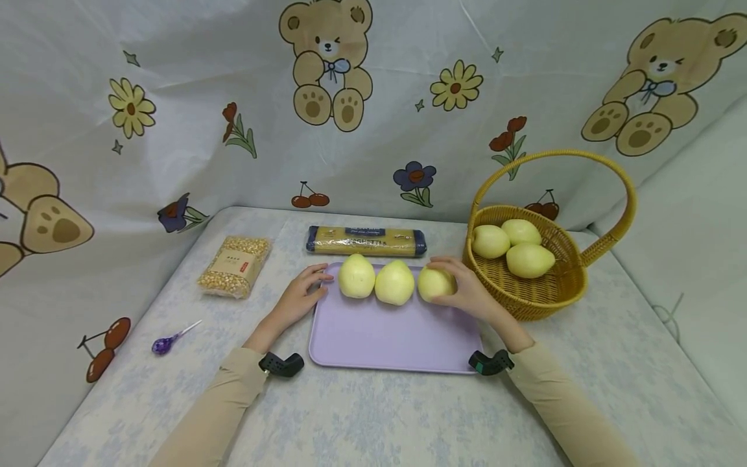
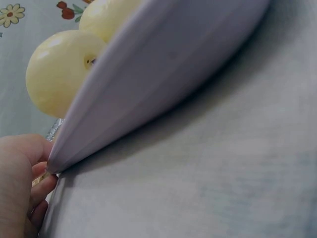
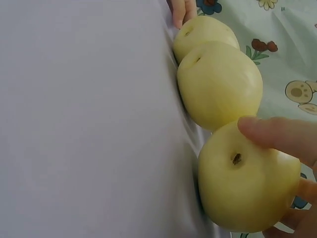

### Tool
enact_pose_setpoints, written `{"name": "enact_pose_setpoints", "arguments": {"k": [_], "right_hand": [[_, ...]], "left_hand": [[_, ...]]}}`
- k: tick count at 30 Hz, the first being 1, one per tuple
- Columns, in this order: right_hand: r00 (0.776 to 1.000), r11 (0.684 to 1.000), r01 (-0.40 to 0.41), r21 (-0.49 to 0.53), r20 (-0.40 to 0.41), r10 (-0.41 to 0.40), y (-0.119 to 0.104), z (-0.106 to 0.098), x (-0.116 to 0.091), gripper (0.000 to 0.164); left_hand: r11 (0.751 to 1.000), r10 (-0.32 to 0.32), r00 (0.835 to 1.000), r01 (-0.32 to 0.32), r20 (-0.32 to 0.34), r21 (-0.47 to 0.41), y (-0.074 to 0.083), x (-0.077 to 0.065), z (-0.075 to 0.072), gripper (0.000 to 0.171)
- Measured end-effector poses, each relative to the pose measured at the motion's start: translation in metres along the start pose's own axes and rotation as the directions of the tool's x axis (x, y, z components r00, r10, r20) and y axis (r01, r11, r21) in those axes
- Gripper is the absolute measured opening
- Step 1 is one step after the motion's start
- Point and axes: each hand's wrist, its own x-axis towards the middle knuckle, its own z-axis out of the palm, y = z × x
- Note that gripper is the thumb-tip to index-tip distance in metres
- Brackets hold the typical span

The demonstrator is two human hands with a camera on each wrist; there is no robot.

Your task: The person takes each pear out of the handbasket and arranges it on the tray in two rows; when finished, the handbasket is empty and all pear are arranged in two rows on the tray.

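A purple tray (image 1: pixel 397 337) lies on the table with three pale yellow pears in a row along its far edge. My right hand (image 1: pixel 467 288) grips the rightmost pear (image 1: pixel 434 283), thumb on the near side and fingers curled round the far side. In the right wrist view the thumb presses on this pear (image 3: pixel 242 183) close to its dark-centred hollow. The middle pear (image 1: pixel 394 283) and left pear (image 1: pixel 356 277) stand beside it. My left hand (image 1: pixel 297 295) holds the tray's far left corner; in the left wrist view its fingers pinch the rim (image 2: pixel 55 161).
A wicker basket (image 1: pixel 574 292) with a tall handle stands right of the tray, several pears inside. Behind the tray lies a spaghetti packet (image 1: pixel 366 242). A bag of corn kernels (image 1: pixel 235 266) and a purple lollipop (image 1: pixel 166 344) lie to the left.
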Motion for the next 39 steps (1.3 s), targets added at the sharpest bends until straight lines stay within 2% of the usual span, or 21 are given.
{"name": "enact_pose_setpoints", "arguments": {"k": [17, 20, 23, 26, 30, 35, 39], "right_hand": [[1.000, 0.999, -0.005, 0.042, -0.025, 0.006, -0.010, -0.005, -0.001, 0.049], [0.997, 0.998, 0.006, 0.066, -0.082, -0.001, -0.015, -0.013, -0.002, 0.043], [0.981, 0.995, 0.025, 0.093, -0.195, -0.006, -0.018, -0.027, -0.003, 0.035], [0.948, 0.992, 0.012, 0.127, -0.318, 0.029, -0.016, -0.043, -0.004, 0.032], [0.885, 0.974, -0.077, 0.211, -0.436, 0.165, -0.010, -0.065, -0.008, 0.030], [0.774, 0.929, -0.246, 0.277, -0.521, 0.361, 0.002, -0.086, -0.013, 0.026], [0.682, 0.892, -0.340, 0.298, -0.575, 0.452, 0.016, -0.097, -0.015, 0.029]], "left_hand": [[1.000, 0.004, 1.000, -0.004, 0.000, -0.005, -0.001, 0.000, 0.000, 0.026], [1.000, 0.002, 1.000, -0.002, 0.002, -0.010, -0.001, 0.000, -0.001, 0.026], [1.000, 0.000, 1.000, 0.000, 0.004, -0.011, 0.000, 0.000, -0.001, 0.026], [1.000, -0.004, 1.000, 0.004, 0.005, -0.008, 0.001, 0.000, -0.001, 0.026], [1.000, -0.001, 1.000, 0.001, 0.004, -0.004, 0.001, 0.000, -0.001, 0.026], [1.000, -0.001, 1.000, 0.001, 0.003, -0.003, 0.003, -0.001, -0.001, 0.026], [1.000, -0.002, 1.000, 0.002, -0.001, -0.002, 0.003, -0.002, 0.000, 0.026]]}}
